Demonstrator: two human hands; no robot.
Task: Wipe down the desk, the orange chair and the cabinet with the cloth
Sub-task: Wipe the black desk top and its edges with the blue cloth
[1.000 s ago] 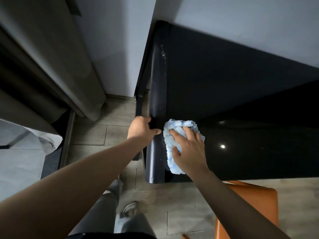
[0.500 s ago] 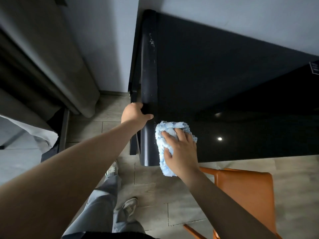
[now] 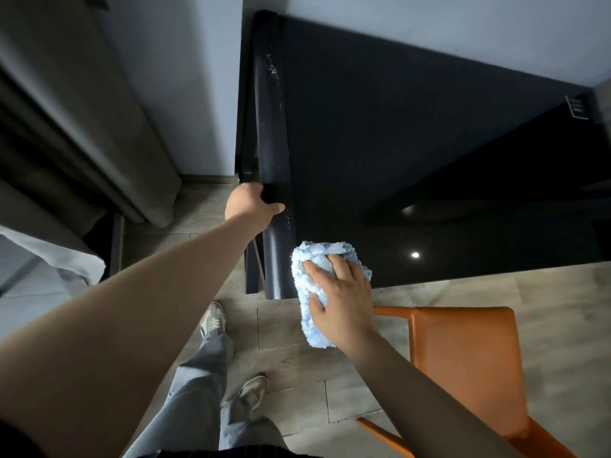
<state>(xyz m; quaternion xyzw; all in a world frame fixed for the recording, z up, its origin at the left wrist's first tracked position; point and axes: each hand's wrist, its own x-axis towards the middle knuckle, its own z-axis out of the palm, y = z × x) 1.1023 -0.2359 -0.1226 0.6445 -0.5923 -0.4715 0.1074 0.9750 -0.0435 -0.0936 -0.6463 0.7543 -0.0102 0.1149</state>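
desk (image 3: pixel 396 143) free rightward; orange chair (image 3: pixel 463 358) crowds near edge; wall (image 3: pixel 429 28) behind.

Fluffy blue cloth (image 3: pixel 325 256) overhangs the black desk (image 3: pixel 429 143) at its corner — orange chair (image 3: pixel 463 358) beside.
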